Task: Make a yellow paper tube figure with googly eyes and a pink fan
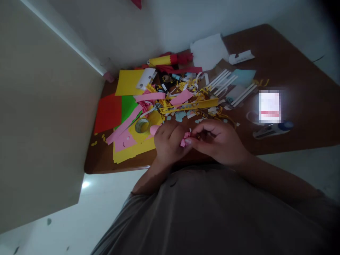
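Note:
My left hand [170, 141] is wrapped round a pink paper roll [154, 130], whose smooth end sticks out on the left. At the other end, ragged pink paper [185, 140] shows between my hands. Thumb and fingers of my right hand [223, 141] pinch that ragged end. Most of the roll is hidden inside my left fist. Close by on the left lie a roll of tape [142, 125] and yellow sheets [124, 156]. Beyond my hands are pink strips [182, 97] and small light-blue paper scraps [180, 116].
The brown table [305, 124] meets a wall at the back. A glue bottle with a blue cap [273, 129] lies right of my hands, near a blurred bright patch. Red [108, 113] and green sheets lie left. A yellow-and-red paper figure [162, 61] and white sheet [209, 51] lie behind.

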A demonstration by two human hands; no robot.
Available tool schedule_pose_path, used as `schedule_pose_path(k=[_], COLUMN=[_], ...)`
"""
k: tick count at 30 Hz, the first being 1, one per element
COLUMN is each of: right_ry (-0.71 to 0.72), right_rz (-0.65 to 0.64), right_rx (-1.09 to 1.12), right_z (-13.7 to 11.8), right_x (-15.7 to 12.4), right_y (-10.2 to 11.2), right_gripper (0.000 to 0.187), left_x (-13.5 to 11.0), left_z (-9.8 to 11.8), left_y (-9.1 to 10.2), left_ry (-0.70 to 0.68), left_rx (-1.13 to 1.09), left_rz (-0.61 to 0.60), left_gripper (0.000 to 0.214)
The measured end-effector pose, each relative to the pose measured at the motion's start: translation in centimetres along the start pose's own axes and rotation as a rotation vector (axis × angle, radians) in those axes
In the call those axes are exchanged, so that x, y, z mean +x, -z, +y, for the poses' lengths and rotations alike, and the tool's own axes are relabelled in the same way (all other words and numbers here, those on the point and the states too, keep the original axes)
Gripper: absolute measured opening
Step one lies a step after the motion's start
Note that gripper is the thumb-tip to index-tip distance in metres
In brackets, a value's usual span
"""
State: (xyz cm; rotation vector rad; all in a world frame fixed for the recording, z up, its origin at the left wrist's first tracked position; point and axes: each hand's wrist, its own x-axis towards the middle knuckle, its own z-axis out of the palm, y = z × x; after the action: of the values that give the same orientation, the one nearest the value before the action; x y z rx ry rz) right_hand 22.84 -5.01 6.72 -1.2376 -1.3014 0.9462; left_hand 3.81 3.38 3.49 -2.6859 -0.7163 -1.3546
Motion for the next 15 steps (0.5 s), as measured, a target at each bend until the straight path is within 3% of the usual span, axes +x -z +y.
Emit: schedule_pose_path(k=[8,12,15], right_ry=[0.185,0.154,0.055], right_rz=[0.071,0.084,-0.042], right_rx=[-0.237,-0.260,-0.088], right_z=[0.1,0.7,1.5], right_x=[-0.1,0.1,0.3], right_y=[0.2,0.8,1.1], right_gripper=[0.026,0.038,0.034], left_x=[-0.5,-0.3,0.0], left_z=[-0.1,0.0,0.4], left_y=[0.0,0.1,0.3], left_ry=[0.032,0.043,0.073], left_rx=[0.010,-0.113,-0.223], left_rz=[-0.048,-0.014,0.001], left_gripper=[0.020,0.020,0.025])
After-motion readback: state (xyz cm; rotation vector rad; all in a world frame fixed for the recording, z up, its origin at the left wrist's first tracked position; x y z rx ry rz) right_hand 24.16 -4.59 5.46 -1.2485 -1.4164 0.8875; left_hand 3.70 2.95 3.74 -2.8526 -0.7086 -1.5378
